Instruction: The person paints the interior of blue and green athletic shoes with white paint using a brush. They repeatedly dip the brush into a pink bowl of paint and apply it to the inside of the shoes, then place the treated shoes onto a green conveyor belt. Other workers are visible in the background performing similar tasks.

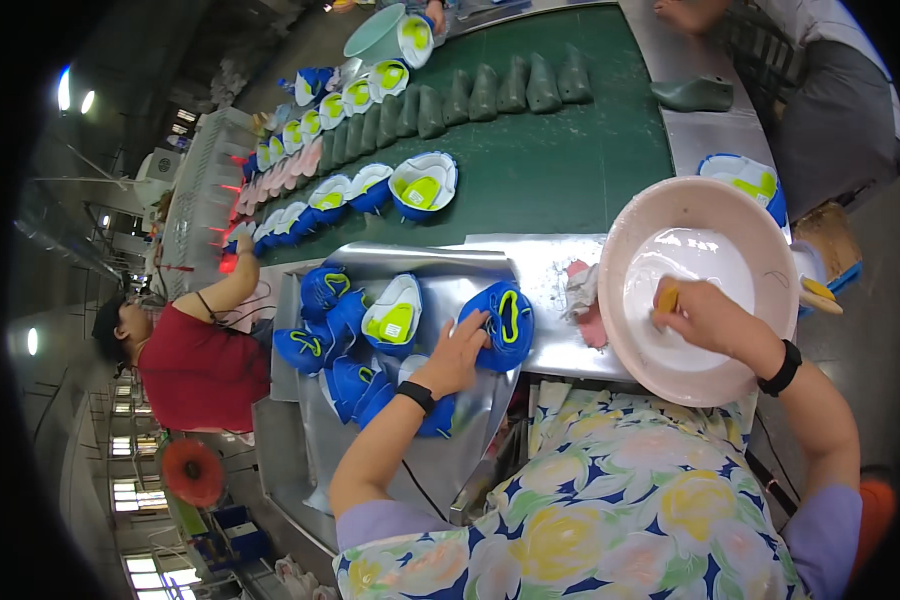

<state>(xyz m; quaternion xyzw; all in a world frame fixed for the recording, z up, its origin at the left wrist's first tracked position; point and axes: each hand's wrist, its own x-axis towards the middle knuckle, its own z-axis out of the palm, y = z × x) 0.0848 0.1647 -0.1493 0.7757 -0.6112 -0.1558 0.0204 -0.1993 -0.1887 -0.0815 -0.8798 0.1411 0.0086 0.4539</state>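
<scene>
My left hand (455, 352) grips the near left edge of a blue shoe upper (518, 345) with a lime-green lining, at the edge of the metal tray. In my right hand (708, 318) is a small yellow piece (668, 298), pinched between thumb and fingers; its lower part is hidden. That hand is inside a pale pink basin (625, 340) holding milky white liquid (690, 262). Left of my left hand, several blue shoe uppers (345, 318) are heaped on the metal tray (410, 262), one with its white and lime inside (395, 315) facing up.
Dark green shoe lasts (485, 95) and more uppers (425, 185) stand in rows on a green conveyor belt (560, 160). A crumpled cloth (582, 292) lies beside the basin, a yellow-handled brush (820, 296) to its right. A co-worker in red (205, 370) reaches toward the belt at left.
</scene>
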